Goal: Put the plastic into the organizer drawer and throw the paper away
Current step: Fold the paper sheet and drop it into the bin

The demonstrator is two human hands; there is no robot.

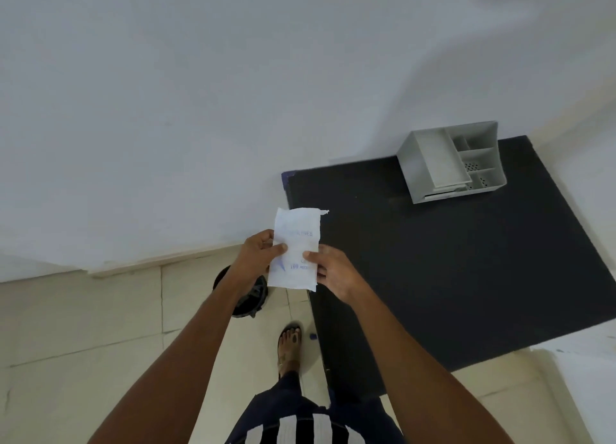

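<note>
White wall, tiled floor (83, 327), black mat (433, 260) under grey organizer (450, 163); left hand (256, 257), right hand (333, 270) pinch paper (295, 247).

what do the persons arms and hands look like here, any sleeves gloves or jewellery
Both forearms are bare as far as the frame shows: no sleeves, gloves, watch or bracelets in view. The left hand and right hand show no rings that can be made out, though some fingers are partly hidden. Lower down, the person wears a dark garment with white stripes and an open dark sandal.
</note>
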